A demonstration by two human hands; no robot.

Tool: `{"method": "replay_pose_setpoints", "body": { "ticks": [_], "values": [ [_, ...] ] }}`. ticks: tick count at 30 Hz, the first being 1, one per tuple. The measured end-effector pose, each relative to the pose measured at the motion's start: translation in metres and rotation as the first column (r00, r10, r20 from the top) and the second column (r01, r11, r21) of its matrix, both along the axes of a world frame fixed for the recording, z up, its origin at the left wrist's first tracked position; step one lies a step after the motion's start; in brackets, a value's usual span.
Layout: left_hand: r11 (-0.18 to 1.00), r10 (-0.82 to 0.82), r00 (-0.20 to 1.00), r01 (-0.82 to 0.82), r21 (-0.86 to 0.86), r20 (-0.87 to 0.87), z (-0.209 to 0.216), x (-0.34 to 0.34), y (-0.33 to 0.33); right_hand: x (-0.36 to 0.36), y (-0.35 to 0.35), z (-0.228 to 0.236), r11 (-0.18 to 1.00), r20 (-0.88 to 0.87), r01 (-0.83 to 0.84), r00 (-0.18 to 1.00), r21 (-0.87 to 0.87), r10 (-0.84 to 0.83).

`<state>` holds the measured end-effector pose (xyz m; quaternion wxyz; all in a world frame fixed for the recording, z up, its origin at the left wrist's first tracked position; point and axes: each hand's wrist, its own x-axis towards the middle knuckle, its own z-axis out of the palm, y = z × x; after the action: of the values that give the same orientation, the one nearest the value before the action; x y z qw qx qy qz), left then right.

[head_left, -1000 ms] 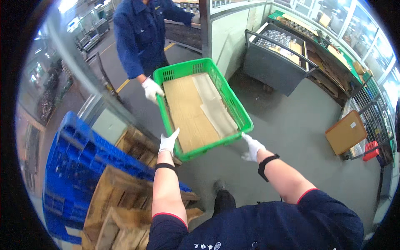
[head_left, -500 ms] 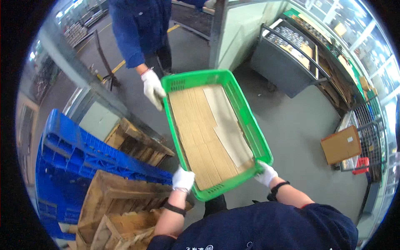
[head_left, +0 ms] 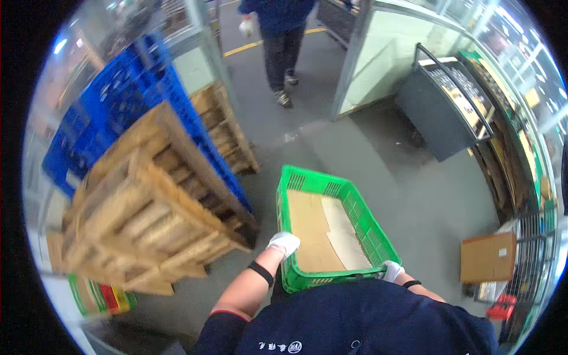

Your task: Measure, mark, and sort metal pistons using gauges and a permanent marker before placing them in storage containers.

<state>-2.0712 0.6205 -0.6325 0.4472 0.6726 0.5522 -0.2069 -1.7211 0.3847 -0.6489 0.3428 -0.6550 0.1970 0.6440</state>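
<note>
A green plastic crate [head_left: 373, 228] is held in front of my body, its long side running away from me. Flat pieces of brown cardboard [head_left: 307, 231] and a paler sheet [head_left: 343, 234] line its bottom. My left hand [head_left: 285, 243], in a white glove, is closed on the crate's near left side. On the near right corner, my right hand [head_left: 391, 271], also gloved, grips the rim; its fingers are partly hidden. A black band circles each wrist.
Wooden pallets [head_left: 148, 219] and a blue plastic pallet [head_left: 112, 112] lean at the left. Ahead, a person [head_left: 284, 41] stands in a doorway. A grey wheeled cart [head_left: 435, 112] stands at the far right, and a cardboard box [head_left: 488, 258] sits nearer beside a wire rack.
The other person has let go of the crate's far end and stands farther off. The crate is now closer to my body, and my view has swung left.
</note>
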Motion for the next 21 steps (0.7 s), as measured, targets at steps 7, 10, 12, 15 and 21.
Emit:
{"method": "replay_pose_setpoints", "body": {
  "ticks": [7,10,12,15,21],
  "values": [
    [0.791,0.407,0.870,-0.488,0.370,0.278,0.167,0.011,-0.147,0.022,-0.091,0.032,0.847,0.452,-0.353,0.879,0.397,0.154],
    [0.647,0.436,0.800,-0.597,0.474,0.412,0.222,-0.010,-0.197,-0.019,-0.048,0.132,0.757,0.051,-0.064,0.998,0.651,0.041],
    [0.435,0.338,0.769,-0.639,0.634,0.543,0.246,-0.026,-0.239,-0.036,-0.041,0.164,0.643,0.091,-0.064,0.996,0.763,-0.008],
    [0.201,0.327,0.674,-0.734,0.648,0.662,0.284,-0.071,-0.302,-0.010,-0.001,0.137,0.189,0.779,-0.757,0.617,0.626,-0.113],
    [-0.036,0.408,0.285,-0.944,0.328,0.867,0.321,-0.173,-0.393,-0.162,0.045,0.251,0.168,0.257,-0.321,0.913,0.932,0.316]
  ]
}}
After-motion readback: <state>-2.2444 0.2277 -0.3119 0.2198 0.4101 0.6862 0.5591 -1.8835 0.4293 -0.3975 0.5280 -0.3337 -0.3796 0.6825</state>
